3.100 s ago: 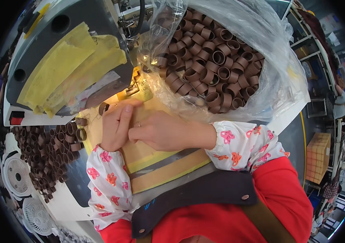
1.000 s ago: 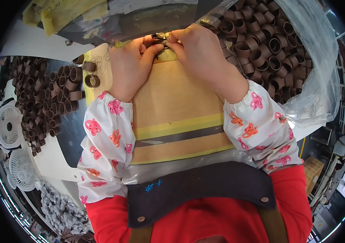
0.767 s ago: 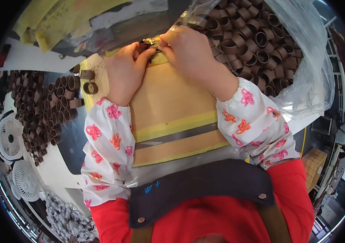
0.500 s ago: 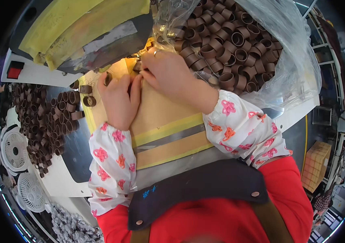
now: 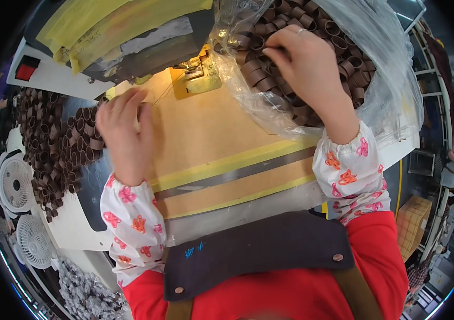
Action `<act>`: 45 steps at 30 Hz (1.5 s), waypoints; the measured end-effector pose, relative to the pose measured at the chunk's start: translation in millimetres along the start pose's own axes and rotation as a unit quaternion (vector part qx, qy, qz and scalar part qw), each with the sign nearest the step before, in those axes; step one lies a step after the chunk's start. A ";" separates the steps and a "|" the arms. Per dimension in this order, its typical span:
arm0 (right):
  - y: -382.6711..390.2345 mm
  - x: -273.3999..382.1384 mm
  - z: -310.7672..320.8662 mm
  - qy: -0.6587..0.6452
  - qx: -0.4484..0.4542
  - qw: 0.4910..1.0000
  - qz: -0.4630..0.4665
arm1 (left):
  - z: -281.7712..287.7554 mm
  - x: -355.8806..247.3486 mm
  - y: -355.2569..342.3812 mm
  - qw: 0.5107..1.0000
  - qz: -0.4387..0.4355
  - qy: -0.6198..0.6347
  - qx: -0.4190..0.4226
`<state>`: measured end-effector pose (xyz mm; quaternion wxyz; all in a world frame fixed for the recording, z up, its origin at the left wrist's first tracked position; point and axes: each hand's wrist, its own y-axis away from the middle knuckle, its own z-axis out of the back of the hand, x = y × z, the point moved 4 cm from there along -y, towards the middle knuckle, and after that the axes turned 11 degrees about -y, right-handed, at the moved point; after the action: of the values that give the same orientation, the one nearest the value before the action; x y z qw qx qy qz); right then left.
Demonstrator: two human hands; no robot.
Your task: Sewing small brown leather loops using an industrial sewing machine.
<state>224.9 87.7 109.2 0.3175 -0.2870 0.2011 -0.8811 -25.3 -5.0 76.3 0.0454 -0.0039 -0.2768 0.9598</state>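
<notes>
My right hand reaches over a clear plastic bag filled with brown band loops. Its thumb and forefinger are apart, beside a loop at the left of the heap. At the left of the tan work surface, my left hand hovers with bent fingers and the thumb held away from them. A dark patch shows between thumb and fingers, too unclear to name. Between my hands, farther back, is a lit sewing machine's presser foot, with a thin thread trailing toward my left hand.
A large pile of brown loops lies left of my left hand. The machine head, partly covered in yellow tape, overhangs the back left. White fans stand at the far left, above a heap of grey wrapped pieces.
My hands have parted from the presser foot, which is now uncovered. The right one moved right, over the bag; the left one moved left, toward the loose loops.
</notes>
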 end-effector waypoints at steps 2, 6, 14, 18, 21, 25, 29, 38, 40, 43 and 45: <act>0.0 10.0 -22.9 -0.015 0.070 0.996 0.054 | -17.3 -20.5 -2.6 0.996 0.001 0.079 0.034; 2.8 5.9 -43.9 0.001 0.141 0.989 0.050 | -51.4 -36.3 -10.6 0.985 0.056 0.149 0.071; -13.7 -10.9 -27.9 0.071 0.037 0.997 -0.006 | -61.6 -26.7 -16.8 0.988 0.063 0.134 0.041; -17.5 -13.3 -33.7 0.105 0.076 0.991 -0.036 | -64.2 -22.2 -15.4 0.958 0.122 0.252 0.058; -11.2 -14.1 -30.6 0.118 0.112 0.987 0.017 | -65.5 -20.3 -12.7 0.928 0.136 0.343 0.053; -10.5 -12.4 -17.6 0.057 0.051 0.997 0.003 | -66.3 -17.7 -11.3 0.903 0.156 0.393 0.070; -6.3 5.6 -19.0 -0.290 0.162 0.940 -0.079 | -69.9 -17.5 -9.5 0.853 0.137 0.494 0.099; 6.3 22.0 -97.4 -0.487 0.336 0.772 -0.233 | -63.8 -16.5 -10.3 0.838 0.102 0.503 0.188; 7.2 22.2 -103.1 -0.491 0.318 0.778 -0.229 | -70.0 -12.2 -8.2 0.852 0.121 0.487 0.149; 9.4 34.3 -100.0 -0.447 0.174 0.865 -0.147 | -65.2 -15.1 -13.1 0.883 0.155 0.420 0.141; 10.1 38.0 -103.2 -0.412 0.138 0.895 -0.100 | -63.1 -19.3 -16.8 0.899 0.180 0.376 0.135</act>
<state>139.9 72.5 40.4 0.3186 -0.5964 -0.1015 -0.7297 -2.6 40.9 31.4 -0.0275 -0.4079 -0.1011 0.9070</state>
